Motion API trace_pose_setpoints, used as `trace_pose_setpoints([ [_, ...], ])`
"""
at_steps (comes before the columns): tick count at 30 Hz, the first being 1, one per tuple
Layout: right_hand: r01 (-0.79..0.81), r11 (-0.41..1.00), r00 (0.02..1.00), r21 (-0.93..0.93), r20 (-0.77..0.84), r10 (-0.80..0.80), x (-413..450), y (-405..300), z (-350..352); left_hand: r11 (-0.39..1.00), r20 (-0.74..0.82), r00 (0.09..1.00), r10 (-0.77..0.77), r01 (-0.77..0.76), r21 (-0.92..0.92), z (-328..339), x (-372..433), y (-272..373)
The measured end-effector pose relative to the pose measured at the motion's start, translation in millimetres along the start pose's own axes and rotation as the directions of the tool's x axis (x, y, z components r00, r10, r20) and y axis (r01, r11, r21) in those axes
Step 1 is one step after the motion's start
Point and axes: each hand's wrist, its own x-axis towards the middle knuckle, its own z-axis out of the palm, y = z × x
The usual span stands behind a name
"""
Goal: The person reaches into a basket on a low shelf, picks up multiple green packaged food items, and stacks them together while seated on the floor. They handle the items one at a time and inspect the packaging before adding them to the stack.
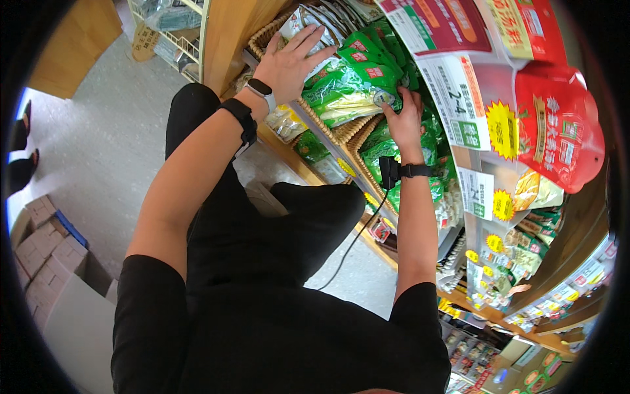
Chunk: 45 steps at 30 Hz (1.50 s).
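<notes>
Green plastic food packets [352, 86] with clear windows lie in a wicker basket [352, 129] on a wooden shop shelf. My left hand [288, 61] rests spread, palm down, over the packets' left end, beside white packets [315, 22] standing in the back of the basket. At the right end of the green packets is my right hand [404, 118], its thumb and fingers curved at the edge of a packet. Whether those fingertips grip it cannot be made out. More green packets [384, 147] fill the neighbouring basket section under my right wrist.
Price cards [455, 98] and yellow starburst tags [502, 129] hang along the shelf edge, close to my right arm. Red pouches [558, 128] stand above. A thin black cable [352, 241] trails from my right wrist. Cardboard boxes [49, 246] and another person's feet [29, 143] are at left.
</notes>
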Motion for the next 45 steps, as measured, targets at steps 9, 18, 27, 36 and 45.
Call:
trace_pose_setpoints([
  [9,-0.084,0.994,0.996,0.067,0.032,0.082,13.7,-17.8,12.7,0.988,-0.086,0.996,-0.018,0.004,-0.156,4.7,-3.5,2.4],
  [18,0.021,0.999,1.0,0.045,-0.011,-0.02,3.1,-43.2,-5.8,0.944,-0.169,0.985,-0.031,-0.027,-0.329,-2.0,-21.0,8.2],
  [27,0.209,0.953,0.965,-0.222,-0.111,-0.237,49.4,-88.7,-9.4,0.839,-0.215,0.969,-0.125,-0.013,-0.544,33.0,-63.1,-34.7],
  [36,0.197,0.98,0.953,-0.003,0.233,-0.191,122.8,-35.1,19.1,0.754,-0.215,0.912,-0.349,0.137,-0.643,34.4,-69.6,-48.9],
  [45,0.34,0.927,0.932,-0.157,0.187,-0.31,82.9,-38.5,23.4,0.767,-0.263,0.883,-0.39,0.153,-0.623,39.1,-64.5,-49.1],
])
